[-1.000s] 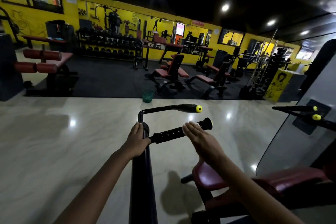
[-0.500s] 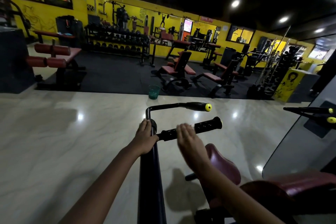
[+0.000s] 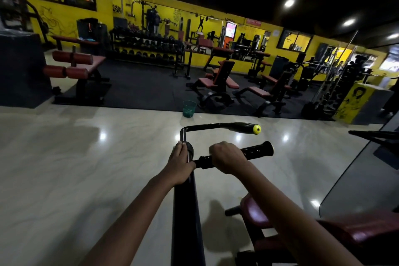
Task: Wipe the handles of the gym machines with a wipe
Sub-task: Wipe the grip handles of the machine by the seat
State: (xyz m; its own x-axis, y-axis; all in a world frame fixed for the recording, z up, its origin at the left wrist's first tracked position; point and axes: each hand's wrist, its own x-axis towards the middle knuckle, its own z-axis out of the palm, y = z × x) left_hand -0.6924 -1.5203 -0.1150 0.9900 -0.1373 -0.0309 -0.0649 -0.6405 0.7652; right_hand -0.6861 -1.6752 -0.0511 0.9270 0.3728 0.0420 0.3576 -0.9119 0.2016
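Centrally, a black textured handle (image 3: 257,151) is seen, its long axis running from lower left to upper right, the free capped end pointing right and slightly away from the viewer. Its inner end is joined to a thick black upright post (image 3: 186,211) that rises from the bottom edge of the view, where its base is cut off. The right hand (image 3: 227,157) is curled over the inner part of the handle and clamps it; that stretch of the grip is hidden beneath the fingers. No wipe can be made out, and whether one is held under the palm cannot be told. The left hand (image 3: 180,163) is wrapped round the top of the post, just beside the handle's root. Above, a second handle (image 3: 239,126) with a yellow end cap (image 3: 257,129) is carried on a thin bent bar and points right, roughly parallel to the first. A dark red seat (image 3: 254,211) is partly covered by the right forearm. A green bin (image 3: 189,108) stands on the pale glossy floor (image 3: 75,168).
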